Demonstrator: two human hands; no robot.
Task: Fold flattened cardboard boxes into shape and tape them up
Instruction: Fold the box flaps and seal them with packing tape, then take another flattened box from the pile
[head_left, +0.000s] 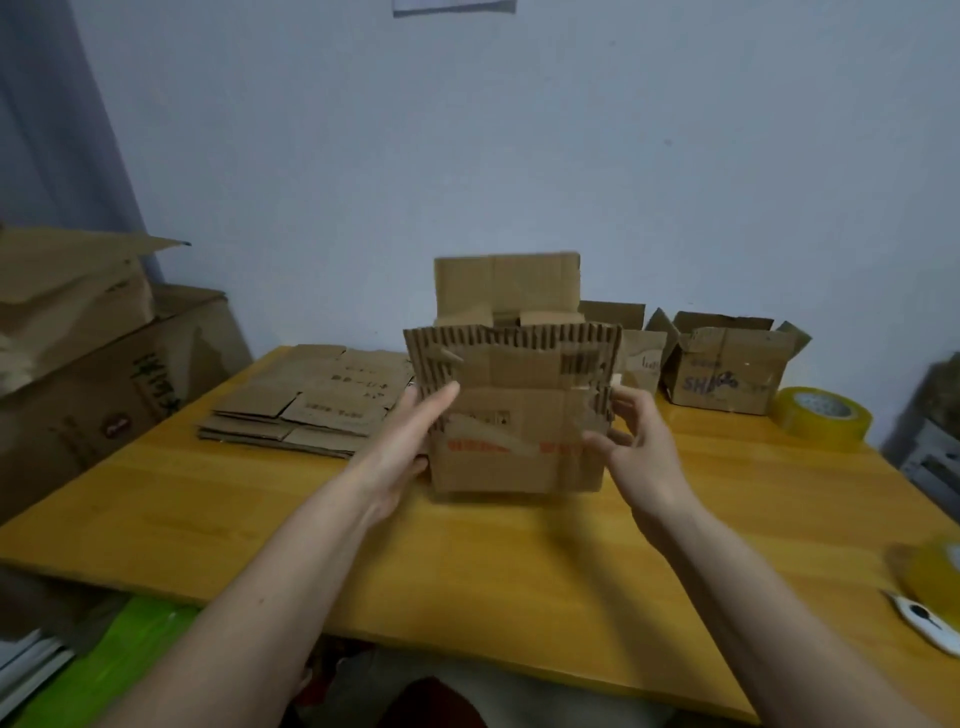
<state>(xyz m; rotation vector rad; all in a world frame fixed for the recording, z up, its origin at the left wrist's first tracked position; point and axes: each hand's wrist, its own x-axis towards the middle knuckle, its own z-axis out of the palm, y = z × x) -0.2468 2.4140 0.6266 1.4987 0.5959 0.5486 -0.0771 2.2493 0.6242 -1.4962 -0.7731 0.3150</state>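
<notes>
A small brown cardboard box (514, 415) stands upright in the middle of the wooden table (260, 509), its top flaps up and red print on its near face. My left hand (410, 441) presses its left side with fingers nearly straight, thumb over the near face. At the right edge, my right hand (628, 441) holds the box with curled fingers and thumb. A stack of flattened boxes (306, 405) lies at the back left.
Folded boxes (727, 369) stand at the back right by the wall. One yellow tape roll (823, 423) lies at the right, another (935, 577) near the right edge beside a white cutter (919, 621). Large cartons (93, 374) are stacked at the left.
</notes>
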